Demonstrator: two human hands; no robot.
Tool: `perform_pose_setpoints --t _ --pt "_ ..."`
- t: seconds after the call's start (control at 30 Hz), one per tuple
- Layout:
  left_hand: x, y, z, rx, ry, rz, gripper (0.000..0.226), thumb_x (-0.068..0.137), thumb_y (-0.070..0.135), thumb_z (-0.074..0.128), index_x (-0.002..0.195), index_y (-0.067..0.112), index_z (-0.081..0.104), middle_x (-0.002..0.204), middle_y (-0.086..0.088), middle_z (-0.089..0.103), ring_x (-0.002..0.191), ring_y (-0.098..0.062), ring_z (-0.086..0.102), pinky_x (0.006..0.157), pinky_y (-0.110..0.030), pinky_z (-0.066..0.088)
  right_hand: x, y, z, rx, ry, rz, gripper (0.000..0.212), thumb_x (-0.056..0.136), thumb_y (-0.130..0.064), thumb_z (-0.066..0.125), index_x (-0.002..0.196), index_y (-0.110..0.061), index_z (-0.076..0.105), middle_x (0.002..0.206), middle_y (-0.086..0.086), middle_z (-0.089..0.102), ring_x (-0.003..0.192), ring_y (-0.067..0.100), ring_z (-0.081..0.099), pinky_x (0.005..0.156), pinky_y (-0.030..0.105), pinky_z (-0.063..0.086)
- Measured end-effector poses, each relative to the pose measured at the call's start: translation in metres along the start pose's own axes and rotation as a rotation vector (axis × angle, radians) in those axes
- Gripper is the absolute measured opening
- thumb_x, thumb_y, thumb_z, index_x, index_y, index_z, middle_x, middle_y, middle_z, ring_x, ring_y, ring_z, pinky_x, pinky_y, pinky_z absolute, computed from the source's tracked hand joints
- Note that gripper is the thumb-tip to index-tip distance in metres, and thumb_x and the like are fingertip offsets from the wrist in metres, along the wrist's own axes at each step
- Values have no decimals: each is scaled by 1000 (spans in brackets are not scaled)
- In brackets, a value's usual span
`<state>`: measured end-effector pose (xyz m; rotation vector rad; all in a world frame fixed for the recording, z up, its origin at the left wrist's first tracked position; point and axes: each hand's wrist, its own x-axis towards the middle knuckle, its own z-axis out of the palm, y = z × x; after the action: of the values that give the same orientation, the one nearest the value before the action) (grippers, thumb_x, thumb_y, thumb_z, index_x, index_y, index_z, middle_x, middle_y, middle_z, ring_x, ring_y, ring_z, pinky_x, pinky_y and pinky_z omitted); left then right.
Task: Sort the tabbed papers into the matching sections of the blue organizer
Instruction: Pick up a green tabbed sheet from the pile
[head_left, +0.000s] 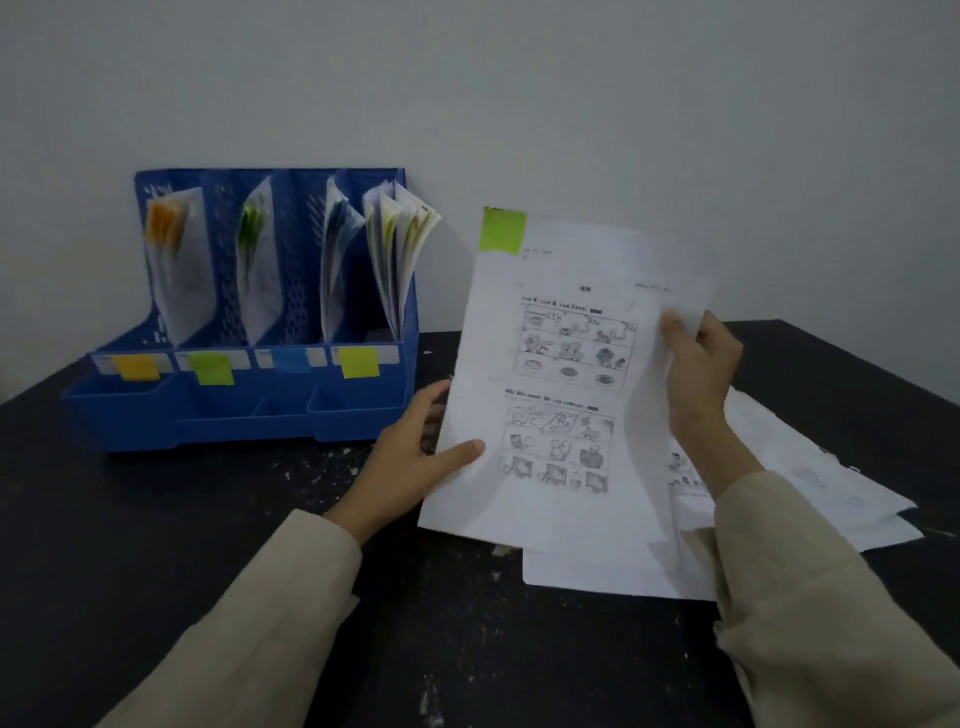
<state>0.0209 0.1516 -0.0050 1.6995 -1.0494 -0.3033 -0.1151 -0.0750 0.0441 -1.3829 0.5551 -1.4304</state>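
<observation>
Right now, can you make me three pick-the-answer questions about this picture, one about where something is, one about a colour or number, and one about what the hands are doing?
1. Where is the blue organizer?
A. on the table's left side
B. on the floor
C. under the paper pile

2. What colour is the tab on the held sheet?
A. orange
B. green
C. blue

3. How is the sheet held?
A. lying flat, untouched
B. by one hand only
C. by both hands

Answers: 1 A, it stands left on the dark table. 2 B, green at its top corner. 3 C, left hand and right hand grip its edges.
</observation>
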Motion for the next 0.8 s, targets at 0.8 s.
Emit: perform_pose_setpoints --t 0.8 --pt "-63 19 -195 569 1372 177 19 97 11 50 100 6 67 80 -13 66 66 -19 50 58 -23 30 -76 -184 265 -304 -907 -938 37 81 -3 62 117 -12 60 113 12 53 83 17 55 83 37 49"
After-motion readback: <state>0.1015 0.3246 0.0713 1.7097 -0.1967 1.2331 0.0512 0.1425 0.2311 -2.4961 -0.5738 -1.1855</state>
